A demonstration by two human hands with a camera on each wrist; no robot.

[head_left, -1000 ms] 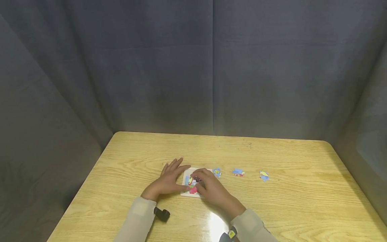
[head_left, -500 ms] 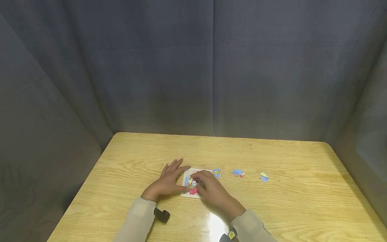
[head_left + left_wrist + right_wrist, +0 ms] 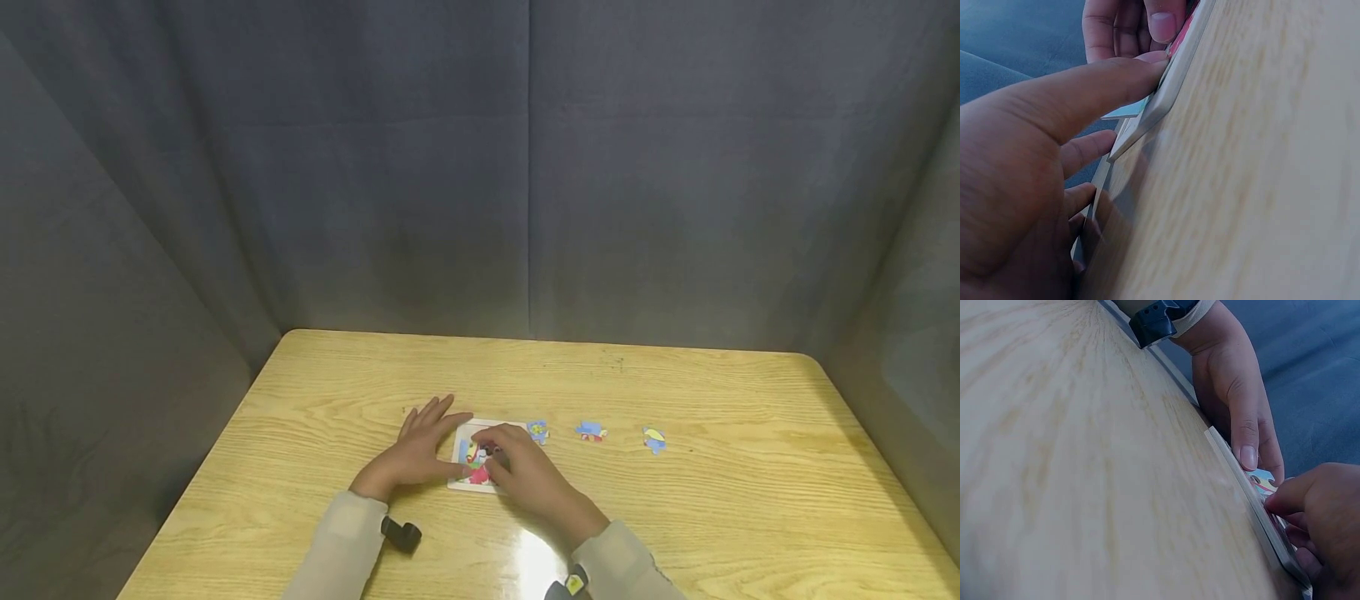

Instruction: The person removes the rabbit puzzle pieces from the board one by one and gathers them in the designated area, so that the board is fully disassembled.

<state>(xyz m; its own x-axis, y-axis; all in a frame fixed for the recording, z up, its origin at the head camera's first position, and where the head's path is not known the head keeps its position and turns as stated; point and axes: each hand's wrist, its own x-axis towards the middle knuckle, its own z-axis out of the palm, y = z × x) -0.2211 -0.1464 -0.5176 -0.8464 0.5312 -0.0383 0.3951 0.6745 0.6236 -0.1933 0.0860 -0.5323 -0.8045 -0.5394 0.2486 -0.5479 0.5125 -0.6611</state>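
A small jigsaw puzzle board (image 3: 467, 428) with a pale frame and a colourful picture lies on the wooden table. My left hand (image 3: 412, 454) is at its left side, fingers spread; the thumb rests on the near part and the index finger touches the far corner. A light-blue puzzle piece (image 3: 1125, 111) stands slightly raised beside the left thumb. Over the board's right half my right hand (image 3: 528, 471) pinches a puzzle piece (image 3: 1269, 512) with reddish print between thumb and curled fingers. That piece is mostly hidden by the fingers.
To the right of the board lie three loose puzzle pieces: a blue one with a yellow flower (image 3: 537, 431), a blue-and-red one (image 3: 592, 431) and a blue-and-yellow one (image 3: 654, 440). Dark grey curtains (image 3: 405, 208) enclose the table (image 3: 735, 500) at the back and sides.
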